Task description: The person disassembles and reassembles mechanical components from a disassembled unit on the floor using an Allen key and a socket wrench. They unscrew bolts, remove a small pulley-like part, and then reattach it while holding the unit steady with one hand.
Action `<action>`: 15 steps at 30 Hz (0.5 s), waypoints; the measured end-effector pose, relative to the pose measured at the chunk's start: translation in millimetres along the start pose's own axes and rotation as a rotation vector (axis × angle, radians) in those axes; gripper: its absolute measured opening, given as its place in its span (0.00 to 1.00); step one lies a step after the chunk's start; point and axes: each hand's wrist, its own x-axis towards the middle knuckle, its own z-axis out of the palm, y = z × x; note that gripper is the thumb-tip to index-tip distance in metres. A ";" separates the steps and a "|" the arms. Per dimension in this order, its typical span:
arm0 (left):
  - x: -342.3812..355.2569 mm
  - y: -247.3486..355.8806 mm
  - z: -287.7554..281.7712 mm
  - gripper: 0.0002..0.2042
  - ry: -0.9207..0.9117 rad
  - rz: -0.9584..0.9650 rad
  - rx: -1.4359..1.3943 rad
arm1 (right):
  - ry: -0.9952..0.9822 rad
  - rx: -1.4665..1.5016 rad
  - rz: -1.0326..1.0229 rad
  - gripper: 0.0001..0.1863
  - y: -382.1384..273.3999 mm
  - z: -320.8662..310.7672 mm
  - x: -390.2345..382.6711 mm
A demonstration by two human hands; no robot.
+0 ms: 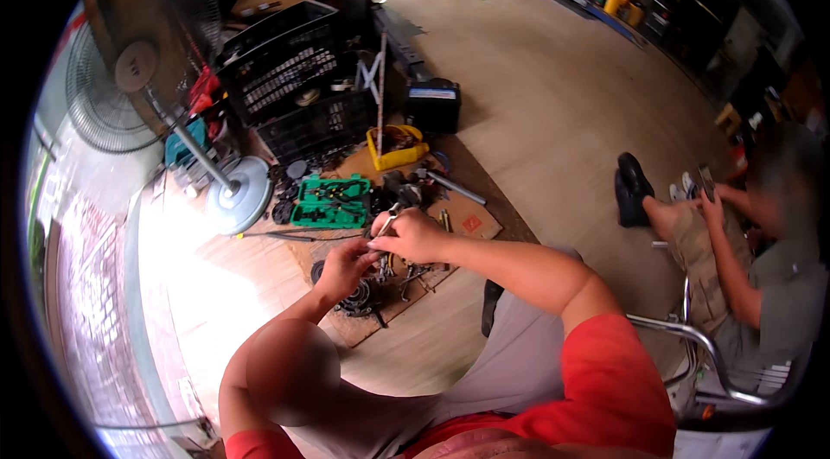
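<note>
My right hand (408, 234) grips a shiny metal hand tool (389, 221), its upper end pointing up and away from me. My left hand (350, 262) is closed just left of it at the tool's lower end, pinching something small that I cannot make out. Beneath both hands, greasy metal parts (406, 277) and a round dark part (354, 297) lie on cardboard (471, 221). An open green tool case (328, 193) with black tools sits just beyond my hands, near a yellow container (385, 156) of parts and a grey tube (456, 187).
A standing fan (244, 191) is at the left beside black crates (311, 126). A black case (432, 105) stands behind the parts. At the right, a seated person (778, 277) holds a phone (706, 178), near a tubular metal chair (709, 347). Shelved items (618, 1) line the back right.
</note>
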 end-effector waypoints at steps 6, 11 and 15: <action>0.8 -3.1 1.9 0.09 -0.036 -0.014 -0.007 | -0.040 0.109 0.037 0.10 3.9 4.8 3.0; -1.6 2.9 0.0 0.10 -0.026 -0.028 0.009 | -0.082 0.074 0.060 0.08 -5.5 2.9 1.1; -2.5 3.7 -0.3 0.10 0.021 -0.022 0.046 | -0.067 0.084 0.063 0.08 -3.7 5.0 1.7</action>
